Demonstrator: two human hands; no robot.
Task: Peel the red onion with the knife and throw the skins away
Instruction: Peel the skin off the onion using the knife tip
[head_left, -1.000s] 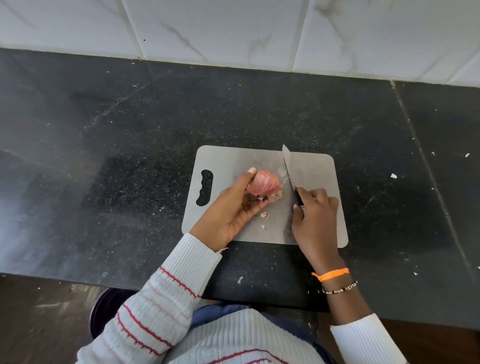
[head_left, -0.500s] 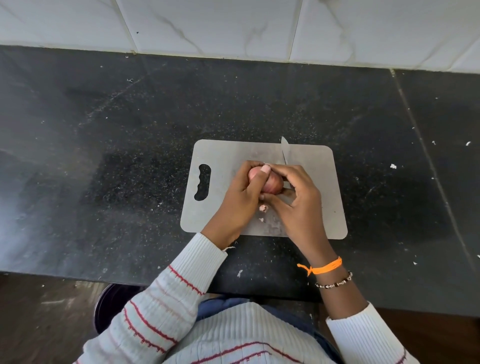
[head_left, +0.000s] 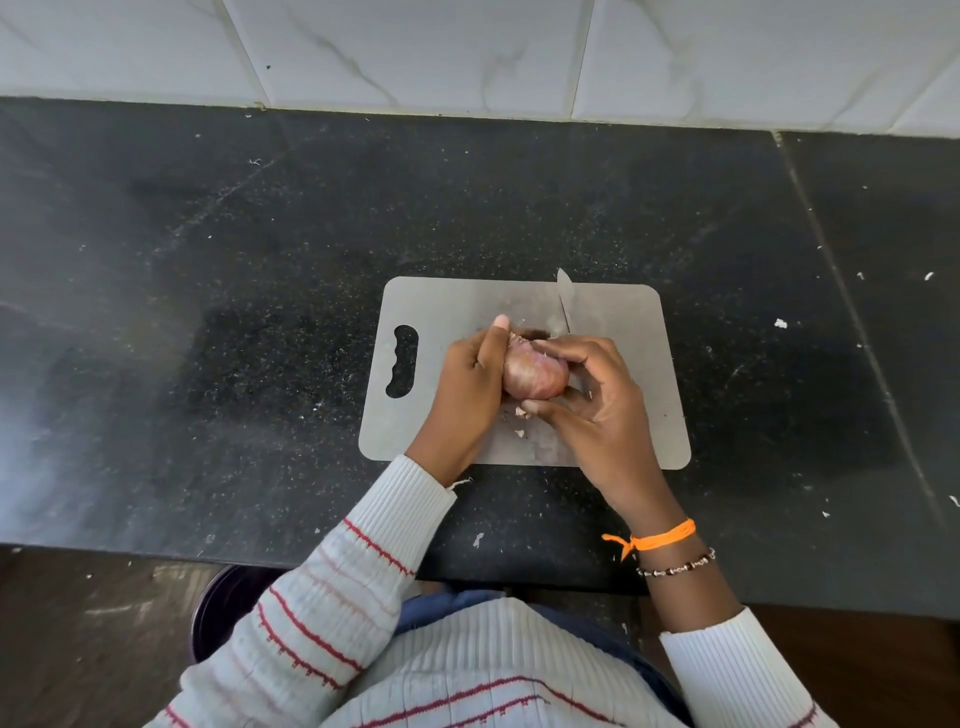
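Observation:
The red onion (head_left: 532, 376) is held just over the grey cutting board (head_left: 623, 332), its papery skin still on the side I can see. My left hand (head_left: 462, 395) grips its left side, thumb up. My right hand (head_left: 602, 415) pinches it from the right, index finger on top and thumb underneath. The knife (head_left: 564, 304) shows only as a blade pointing away beyond the onion. Its handle is hidden under my right hand, so I cannot tell whether that hand also holds it. Small skin bits (head_left: 519, 413) lie on the board below the onion.
The board rests on a black speckled counter (head_left: 260, 312) backed by a white tiled wall (head_left: 467, 52). A dark round container (head_left: 218, 613) stands on the floor below the counter edge at left. White specks dot the counter on the right.
One second ago my right hand gripped the knife handle beside the onion. It has since moved left onto the onion, and both hands now enclose it. The onion has been turned.

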